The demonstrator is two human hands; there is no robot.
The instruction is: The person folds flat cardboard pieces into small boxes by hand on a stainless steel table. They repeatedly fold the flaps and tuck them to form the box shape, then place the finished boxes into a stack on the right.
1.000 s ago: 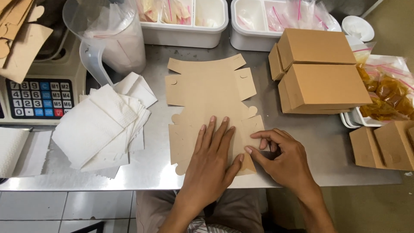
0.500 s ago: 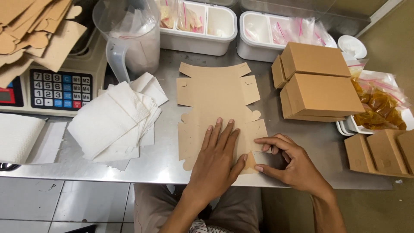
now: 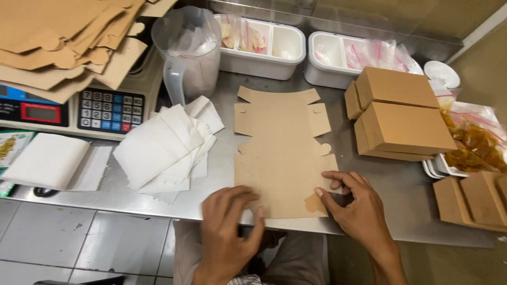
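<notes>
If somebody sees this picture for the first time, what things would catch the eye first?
First, the flat brown cardboard box blank spread on the steel counter, with the left hand at its near left edge and the right hand pinching its near right corner. To the right stand two folded brown boxes; to the left lies a heap of white paper sheets.

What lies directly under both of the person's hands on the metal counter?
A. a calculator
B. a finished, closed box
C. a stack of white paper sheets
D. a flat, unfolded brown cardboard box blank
D: the left hand and the right hand both press on the near edge of the flat cardboard blank, while the white paper sheets lie to its left, untouched.
</notes>
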